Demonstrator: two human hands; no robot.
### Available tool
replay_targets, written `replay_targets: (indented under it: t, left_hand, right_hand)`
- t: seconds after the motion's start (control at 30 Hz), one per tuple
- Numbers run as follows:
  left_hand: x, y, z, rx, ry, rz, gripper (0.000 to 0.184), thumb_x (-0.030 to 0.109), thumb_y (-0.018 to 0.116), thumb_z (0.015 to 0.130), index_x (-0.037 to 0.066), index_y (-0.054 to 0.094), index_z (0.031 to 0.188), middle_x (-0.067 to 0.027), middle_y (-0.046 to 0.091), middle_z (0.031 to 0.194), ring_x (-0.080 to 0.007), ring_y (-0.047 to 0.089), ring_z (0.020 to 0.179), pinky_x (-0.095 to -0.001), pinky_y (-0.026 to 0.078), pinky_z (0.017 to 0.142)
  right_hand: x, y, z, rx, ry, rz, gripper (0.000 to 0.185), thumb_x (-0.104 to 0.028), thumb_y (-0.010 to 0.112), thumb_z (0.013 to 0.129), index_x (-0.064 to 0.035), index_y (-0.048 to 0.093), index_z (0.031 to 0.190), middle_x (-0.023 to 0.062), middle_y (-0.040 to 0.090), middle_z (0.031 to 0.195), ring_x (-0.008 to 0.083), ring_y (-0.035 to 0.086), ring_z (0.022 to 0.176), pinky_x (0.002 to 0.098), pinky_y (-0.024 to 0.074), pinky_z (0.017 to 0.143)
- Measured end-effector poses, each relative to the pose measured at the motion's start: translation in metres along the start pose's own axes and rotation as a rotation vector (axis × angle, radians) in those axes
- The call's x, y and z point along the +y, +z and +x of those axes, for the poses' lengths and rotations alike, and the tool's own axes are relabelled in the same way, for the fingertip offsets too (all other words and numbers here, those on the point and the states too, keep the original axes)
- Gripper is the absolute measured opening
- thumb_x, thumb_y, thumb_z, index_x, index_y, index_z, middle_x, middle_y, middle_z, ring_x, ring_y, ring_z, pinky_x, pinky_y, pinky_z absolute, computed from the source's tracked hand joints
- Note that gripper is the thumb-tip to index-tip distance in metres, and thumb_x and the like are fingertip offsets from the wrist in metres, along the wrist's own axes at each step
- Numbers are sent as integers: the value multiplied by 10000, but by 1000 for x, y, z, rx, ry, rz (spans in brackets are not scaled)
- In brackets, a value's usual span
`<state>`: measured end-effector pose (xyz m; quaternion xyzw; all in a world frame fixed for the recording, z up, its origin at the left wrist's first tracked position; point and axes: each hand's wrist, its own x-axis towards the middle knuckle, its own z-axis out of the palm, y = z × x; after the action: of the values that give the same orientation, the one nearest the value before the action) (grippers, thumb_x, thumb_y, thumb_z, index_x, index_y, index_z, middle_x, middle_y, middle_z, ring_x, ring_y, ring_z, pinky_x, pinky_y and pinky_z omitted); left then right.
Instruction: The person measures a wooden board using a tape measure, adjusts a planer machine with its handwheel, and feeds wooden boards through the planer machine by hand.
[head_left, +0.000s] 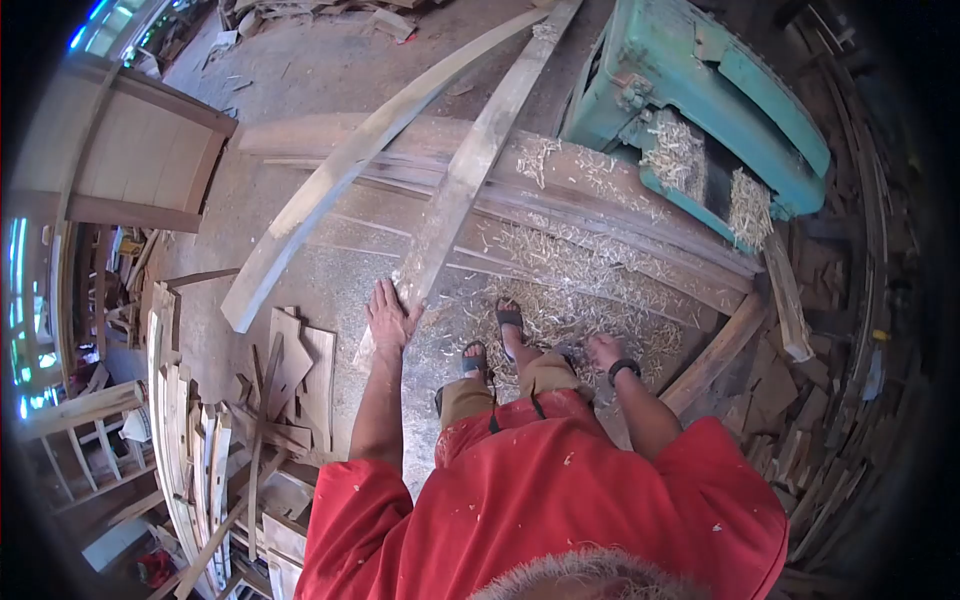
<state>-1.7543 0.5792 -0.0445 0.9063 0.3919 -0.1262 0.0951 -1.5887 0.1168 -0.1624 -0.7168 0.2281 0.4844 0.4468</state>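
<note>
My left hand [391,318] lies with its fingers spread on the lower end of a long wooden board [452,205]. The board slants up and away across a stack of beams [350,145]. Left of it, a second, slightly curved timber [330,190] also rests over the stack. My right hand [605,353] is near my right thigh, beside the shavings, with its fingers curled; whether it holds anything is too small to tell. A dark band is on that wrist.
A green machine [730,90] with shavings [676,155] on it stands at the upper right. Thin wood strips [185,440] lean at the lower left, near a wooden panel [130,140]. More shavings [570,260] cover the beams and floor. Offcuts lie at the right.
</note>
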Motion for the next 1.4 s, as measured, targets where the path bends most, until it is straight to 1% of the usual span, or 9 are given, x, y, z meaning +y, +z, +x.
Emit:
replay_targets:
  t: [0.23, 0.4, 0.77, 0.9, 0.97, 1.1, 1.2, 1.3, 1.4]
  left_hand:
    - [-30, -37, -41, -86, 151, -69, 1055, 545, 722, 746, -3, 241, 1508, -249, 256, 1555, -401, 248, 1439, -548, 204, 1159]
    - [-47, -31, -62, -39, 248, -26, 992, 433, 685, 787, 3, 186, 1528, -280, 204, 1564, -445, 153, 1462, -585, 114, 1174]
    - [-38, -55, -132, 125, 594, 194, 894, 360, 581, 845, 69, 130, 1560, -248, 80, 1608, -410, 109, 1488, -628, 104, 1161]
    - [13, -24, -163, -144, 598, 305, 798, 435, 588, 857, 53, 325, 1507, -264, 102, 1600, -403, 140, 1483, -590, 157, 1167]
    - [7, 64, -129, -493, 497, 136, 765, 484, 686, 819, 17, 497, 1395, -279, 400, 1473, -403, 375, 1381, -468, 344, 1116]
    - [128, 67, -187, -868, 371, 14, 631, 473, 645, 869, -43, 623, 1232, -268, 630, 1226, -353, 610, 1163, -417, 472, 964]
    - [210, 93, -202, -724, 752, -61, 558, 413, 641, 894, -40, 628, 1219, -256, 667, 1154, -329, 641, 1105, -391, 501, 929]
    - [308, 96, -225, -764, 1169, -157, 298, 188, 559, 956, -26, 592, 751, -114, 616, 732, -206, 540, 686, -410, 412, 622]
    - [414, 84, -254, -852, 1029, -237, 329, 307, 607, 949, -11, 670, 1003, -122, 689, 854, -202, 613, 803, -353, 501, 736]
  right_hand:
    - [66, -3, -71, 49, -48, 244, 258, -207, 703, 884, -1, 667, 1033, 66, 677, 906, 152, 650, 747, 285, 510, 564]
    - [147, 27, -141, 211, -318, -451, 337, -356, 663, 828, -39, 702, 934, 179, 696, 922, 310, 673, 859, 412, 509, 767]
    - [236, 25, -278, 568, -87, -3, 369, -376, 724, 806, -47, 725, 974, 153, 725, 960, 278, 698, 902, 382, 533, 810]
    - [300, 9, -269, 646, -61, 224, 365, -360, 742, 796, -30, 726, 950, 153, 727, 953, 271, 697, 890, 381, 535, 814]
    - [319, -16, -277, 623, 53, 322, 326, -289, 721, 853, -7, 701, 1014, 129, 723, 983, 202, 678, 907, 350, 528, 834]
    - [369, -79, -283, 571, 136, 541, 342, -314, 722, 851, -48, 675, 1060, 65, 704, 896, 179, 672, 781, 337, 528, 578]
    - [418, -123, -271, 644, 44, 654, 367, -352, 689, 872, -93, 621, 1122, 32, 671, 891, 160, 666, 750, 309, 485, 499]
    - [430, -164, -292, 741, 11, 931, 360, -361, 675, 877, -107, 609, 1124, 29, 650, 909, 169, 655, 722, 321, 488, 509]
    - [455, -194, -303, 703, 93, 1101, 338, -361, 661, 879, -111, 611, 1101, 33, 639, 910, 191, 654, 716, 342, 497, 519]
